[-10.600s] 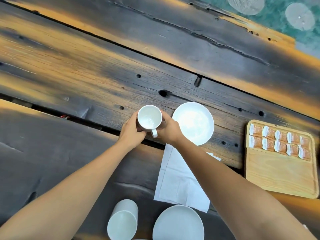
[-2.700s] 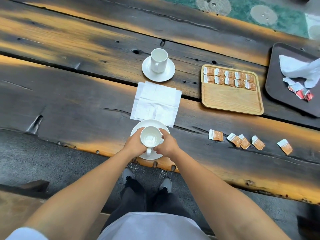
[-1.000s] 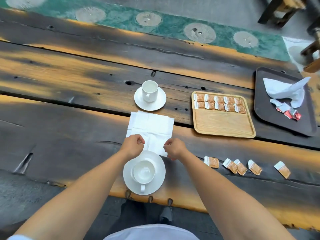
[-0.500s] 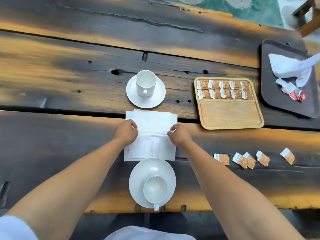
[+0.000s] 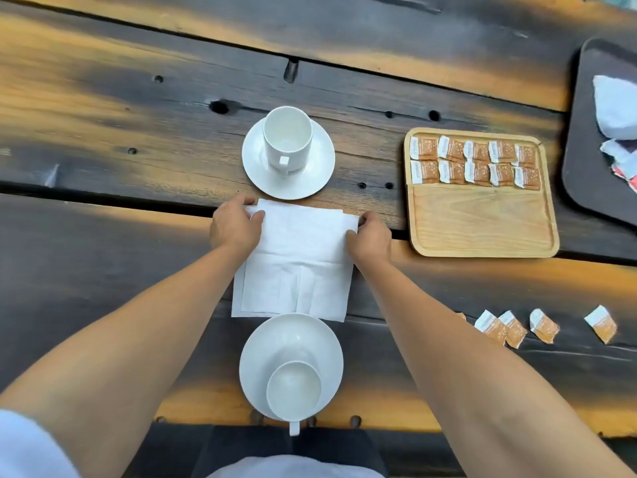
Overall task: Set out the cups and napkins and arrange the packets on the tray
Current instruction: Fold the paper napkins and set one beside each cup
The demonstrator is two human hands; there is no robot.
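- At centre, flat on the scorched plank table (image 5: 138,139): a slightly fanned stack of white paper napkins (image 5: 300,270), lying between two cup-and-saucer sets
- Pinching the stack's far left corner, thumb on top and fingers curled at the edge: the left hand (image 5: 236,229)
- Gripping the far right corner in much the same way, fingers curled round the edge: the right hand (image 5: 370,236)
- Just beyond the napkins, upright on the far saucer (image 5: 256,170): the far cup (image 5: 287,139), white and empty, handle turned toward the camera
- Just short of the napkins, at the table's near edge: the near cup (image 5: 293,388), also empty, set toward the near rim of the near saucer (image 5: 289,336), handle overhanging toward the wearer
- To the right of the far cup: a wooden tray (image 5: 482,225), with ten orange-and-white packets (image 5: 475,162) lined up in two rows of five along its far side, the near half bare
- On the table to the right of the right forearm, well apart from the wooden tray: four loose packets (image 5: 544,326) in a ragged line, plus the tip of a fifth showing at the forearm's edge
- At the right border, partly cut off: a dark tray (image 5: 582,160) holding a crumpled white napkin (image 5: 615,105) and a few wrappers (image 5: 622,160), too blurred to tell further
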